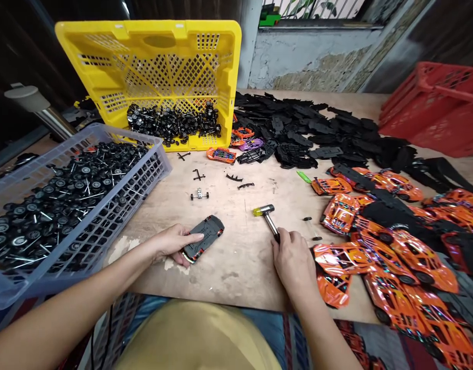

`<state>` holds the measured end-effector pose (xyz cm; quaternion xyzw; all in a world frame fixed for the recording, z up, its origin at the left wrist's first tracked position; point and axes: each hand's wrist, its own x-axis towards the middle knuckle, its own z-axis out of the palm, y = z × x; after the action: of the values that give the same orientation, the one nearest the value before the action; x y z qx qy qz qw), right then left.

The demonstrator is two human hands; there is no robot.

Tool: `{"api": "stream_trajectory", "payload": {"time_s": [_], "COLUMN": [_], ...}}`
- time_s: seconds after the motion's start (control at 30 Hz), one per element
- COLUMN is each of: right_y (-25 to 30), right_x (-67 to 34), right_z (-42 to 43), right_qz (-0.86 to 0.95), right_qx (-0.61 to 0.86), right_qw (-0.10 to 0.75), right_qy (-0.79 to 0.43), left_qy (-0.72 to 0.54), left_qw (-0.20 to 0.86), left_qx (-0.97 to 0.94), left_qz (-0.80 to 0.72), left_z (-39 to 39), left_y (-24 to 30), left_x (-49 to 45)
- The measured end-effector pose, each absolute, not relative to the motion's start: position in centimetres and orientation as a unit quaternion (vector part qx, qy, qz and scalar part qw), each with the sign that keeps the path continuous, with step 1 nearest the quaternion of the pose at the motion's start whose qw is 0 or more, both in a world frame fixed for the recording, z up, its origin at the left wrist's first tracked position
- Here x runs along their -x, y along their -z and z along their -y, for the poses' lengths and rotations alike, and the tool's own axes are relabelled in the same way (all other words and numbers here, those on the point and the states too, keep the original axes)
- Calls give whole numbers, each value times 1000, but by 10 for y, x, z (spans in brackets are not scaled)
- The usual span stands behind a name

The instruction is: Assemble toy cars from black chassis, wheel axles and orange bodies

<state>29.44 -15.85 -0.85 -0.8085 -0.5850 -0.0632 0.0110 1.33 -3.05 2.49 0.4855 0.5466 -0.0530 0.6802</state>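
Observation:
My left hand (179, 243) grips a toy car (206, 235) turned upside down, its dark grey underside facing up and the thumb lying across it. Orange-red bits of its body show at the edges. In my right hand (296, 257) is the black handle of a small hammer (264, 210), whose head has a yellow end and a dark end. The hammer head lies low over the wooden table, right of the car and apart from it. Close to my right hand rests a wheel axle (312, 228) with a small black wheel at each end.
A lilac crate (116, 203) of wheels and axles stands left, a tilted yellow crate (190, 41) behind it. Black chassis plates (286, 128) are heaped at the back. Orange toy cars (394, 293) crowd the right, below a red crate (432, 113). Small black parts (234, 178) lie mid-table (236, 282).

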Motion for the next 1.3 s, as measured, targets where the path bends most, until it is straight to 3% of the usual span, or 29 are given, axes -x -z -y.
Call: {"api": "stream_trajectory", "payload": {"time_s": [0.17, 0.23, 0.4, 0.5, 0.63, 0.8, 0.87, 0.97, 1.13, 1.23, 1.3], "right_y": [6, 1, -17, -15, -12, -26, -25, -18, -17, -20, -22], "right_x": [-296, -295, -276, -259, -249, -252, -252, -253, -252, -249, -250], "right_z": [154, 154, 161, 168, 174, 186, 187, 179, 154, 142, 139], "right_qz": [577, 565, 422, 377, 472, 552, 577, 634, 609, 667, 663], "right_qx": [816, 818, 697, 620, 657, 686, 701, 699, 708, 681, 683], "right_qw": [34, 98, 362, 381, 339, 400, 368, 268, 339, 244, 235], "right_qy": [6, -56, -452, -572, -480, -253, -200, -197, -114, -181, -196], "left_qy": [86, 84, 73, 81, 91, 81, 81, 75, 74, 74, 74], "left_qw": [661, 667, 678, 676, 676, 673, 673, 673, 672, 673, 676], "left_qx": [-480, -486, -499, -503, -500, -513, -516, -513, -522, -518, -516], "left_qz": [-570, -558, -535, -532, -534, -526, -524, -527, -521, -523, -521], "left_z": [32, 34, 33, 29, 23, 23, 24, 24, 24, 24, 24], "left_y": [-23, -21, -18, -17, -16, -14, -13, -13, -11, -10, -10], "left_x": [-12, -13, -23, -30, -33, -31, -31, -31, -31, -30, -30]}}
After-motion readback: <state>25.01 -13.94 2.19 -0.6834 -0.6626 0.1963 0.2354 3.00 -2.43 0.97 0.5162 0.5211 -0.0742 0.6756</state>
